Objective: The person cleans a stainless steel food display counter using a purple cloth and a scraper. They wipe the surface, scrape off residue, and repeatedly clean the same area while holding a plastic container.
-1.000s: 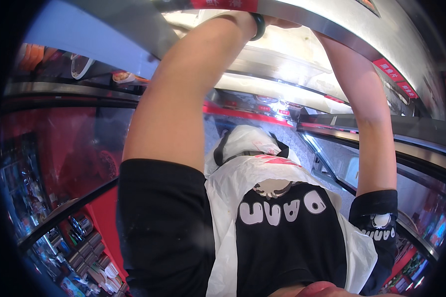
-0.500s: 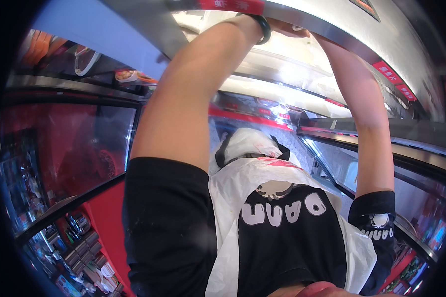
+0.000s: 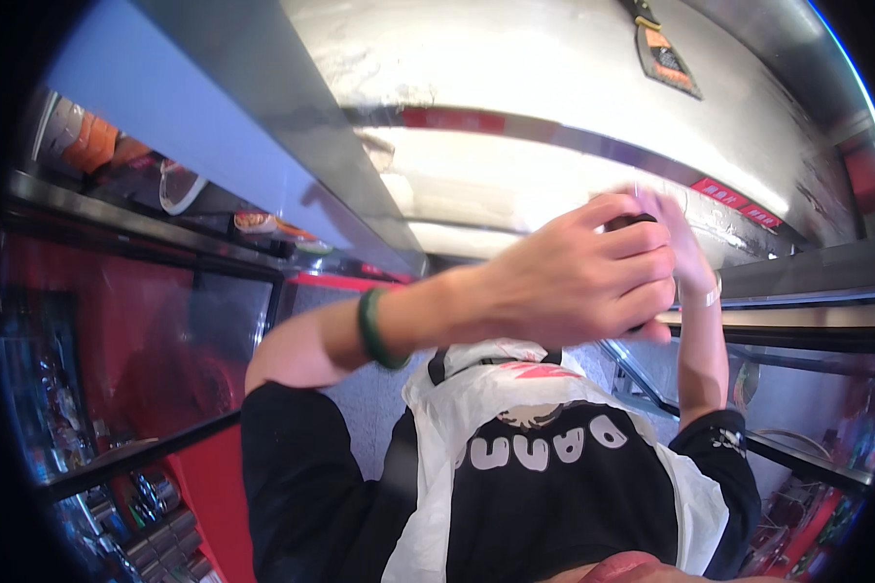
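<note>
My left hand [image 3: 588,272], below a green bangle [image 3: 371,328], is closed with its fingers curled round a black object. Only small dark parts of that object show above and below the fist, so its kind stays unclear. Just behind, my right hand [image 3: 673,233] is raised close to the left one. Motion smears it and the left hand partly covers it, so its fingers cannot be made out. A light band [image 3: 713,291] circles the right wrist. Both hands are in front of a bright metal counter edge with red labels [image 3: 452,119].
A flat scraper [image 3: 663,60] with a black handle and orange marking lies on the metal surface at the far right. Food items [image 3: 92,141] sit on a shelf at the left. Glass panels in black frames [image 3: 141,452] stand on both sides.
Both hands have come back from the metal edge, nearer to my body. My left hand now shows closed round a black object. More of the metal surface and the scraper have come into view.
</note>
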The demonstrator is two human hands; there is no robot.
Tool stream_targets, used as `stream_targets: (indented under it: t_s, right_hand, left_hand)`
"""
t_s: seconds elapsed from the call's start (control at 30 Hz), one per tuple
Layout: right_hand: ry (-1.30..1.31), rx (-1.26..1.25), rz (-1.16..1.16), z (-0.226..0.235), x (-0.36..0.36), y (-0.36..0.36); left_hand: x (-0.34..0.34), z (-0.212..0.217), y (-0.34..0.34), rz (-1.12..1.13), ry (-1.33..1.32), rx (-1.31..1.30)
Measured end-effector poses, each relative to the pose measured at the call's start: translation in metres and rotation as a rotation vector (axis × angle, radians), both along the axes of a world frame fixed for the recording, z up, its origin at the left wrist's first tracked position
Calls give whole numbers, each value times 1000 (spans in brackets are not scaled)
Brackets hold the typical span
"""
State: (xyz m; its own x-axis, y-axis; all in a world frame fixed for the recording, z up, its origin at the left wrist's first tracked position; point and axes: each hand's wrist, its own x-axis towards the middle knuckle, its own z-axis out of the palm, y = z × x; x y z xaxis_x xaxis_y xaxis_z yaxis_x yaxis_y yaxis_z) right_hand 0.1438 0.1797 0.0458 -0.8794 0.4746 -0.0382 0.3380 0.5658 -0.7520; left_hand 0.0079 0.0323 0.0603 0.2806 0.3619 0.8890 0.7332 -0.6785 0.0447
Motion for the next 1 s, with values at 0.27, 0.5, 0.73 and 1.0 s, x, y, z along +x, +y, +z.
stream_targets:
  t_s: [0.27,0.5,0.73,1.0]
  right_hand:
    - [665,-43,-293,90,87,6]
    - [916,196,-172,165,1,34]
    - [622,-136,225,164,-23,36]
    - [870,107,-9,180,-46,63]
  left_hand:
    - [-32,60,-15,-288,-914,-529]
    - [-23,126,11,-430,-1504,-427]
    - [-48,89,53,-640,-1227,-585]
    - [-91,138,89,-229,-1109,-344]
